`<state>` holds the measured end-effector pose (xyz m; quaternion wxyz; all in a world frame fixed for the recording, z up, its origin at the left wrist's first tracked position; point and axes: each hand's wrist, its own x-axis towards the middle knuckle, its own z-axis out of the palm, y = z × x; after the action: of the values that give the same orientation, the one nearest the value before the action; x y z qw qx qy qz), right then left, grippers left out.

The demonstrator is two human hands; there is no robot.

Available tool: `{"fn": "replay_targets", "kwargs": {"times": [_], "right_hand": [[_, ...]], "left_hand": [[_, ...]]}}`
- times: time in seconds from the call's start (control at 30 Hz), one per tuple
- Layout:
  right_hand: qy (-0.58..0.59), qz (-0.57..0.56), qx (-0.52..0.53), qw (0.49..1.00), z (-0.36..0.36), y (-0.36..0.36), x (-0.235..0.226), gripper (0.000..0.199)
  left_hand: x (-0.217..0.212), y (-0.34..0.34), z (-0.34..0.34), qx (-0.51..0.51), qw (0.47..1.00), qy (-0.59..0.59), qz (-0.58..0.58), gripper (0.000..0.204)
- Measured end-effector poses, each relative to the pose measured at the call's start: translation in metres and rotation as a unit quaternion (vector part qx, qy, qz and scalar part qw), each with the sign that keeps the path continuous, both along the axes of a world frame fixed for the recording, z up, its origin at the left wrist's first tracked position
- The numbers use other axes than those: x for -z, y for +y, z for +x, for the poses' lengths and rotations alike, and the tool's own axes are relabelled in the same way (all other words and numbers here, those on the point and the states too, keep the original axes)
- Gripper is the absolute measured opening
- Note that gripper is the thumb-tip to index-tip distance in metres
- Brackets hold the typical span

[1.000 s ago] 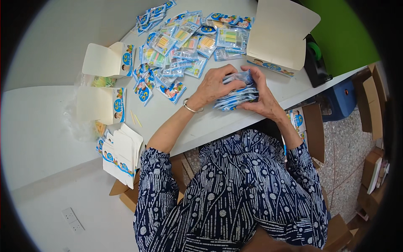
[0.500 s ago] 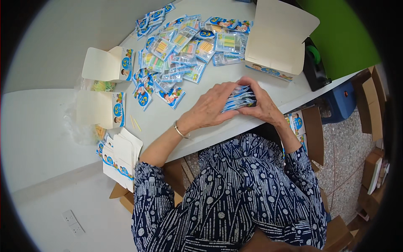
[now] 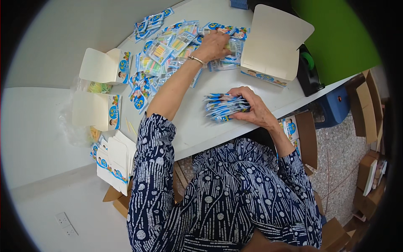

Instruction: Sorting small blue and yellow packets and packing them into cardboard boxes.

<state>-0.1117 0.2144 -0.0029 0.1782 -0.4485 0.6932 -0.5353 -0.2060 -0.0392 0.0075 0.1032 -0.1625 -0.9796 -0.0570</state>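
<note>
Left of the large open carton (image 3: 273,46), I have the sachet pile (image 3: 161,52) crowding the far part of the white table (image 3: 184,130); my open room is the bare tabletop below-left of the carton, out to the slanting front edge. Over that room, below-left of the carton, is the sachet stack (image 3: 222,108), its layered edges running roughly left to right. Just left of the carton, the left hand (image 3: 215,45) half-curls over the pile; I can't tell whether it grips anything. Below the carton, the right hand (image 3: 254,110) clasps the stack's right end between thumb and fingers.
</note>
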Motion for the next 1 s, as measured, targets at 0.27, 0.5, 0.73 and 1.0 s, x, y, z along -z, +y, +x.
{"fn": "replay_targets", "kwargs": {"times": [0.27,0.5,0.73,1.0], "right_hand": [[0.0,-0.006,0.019,1.0,0.0,0.003,0.002,0.055],[0.03,-0.022,0.008,0.999,0.001,0.0,0.003,0.055],[0.017,-0.011,0.008,1.0,0.001,0.001,-0.002,0.055],[0.009,0.001,0.006,1.0,0.001,0.002,-0.002,0.057]], "left_hand": [[-0.041,0.003,0.002,-0.102,0.951,-0.101,0.274,0.032],[-0.006,0.031,-0.006,-0.111,0.982,-0.119,0.098,0.043],[-0.001,0.013,0.035,0.048,0.991,-0.108,0.058,0.044],[-0.042,-0.014,0.062,-0.033,0.935,-0.149,0.322,0.034]]}}
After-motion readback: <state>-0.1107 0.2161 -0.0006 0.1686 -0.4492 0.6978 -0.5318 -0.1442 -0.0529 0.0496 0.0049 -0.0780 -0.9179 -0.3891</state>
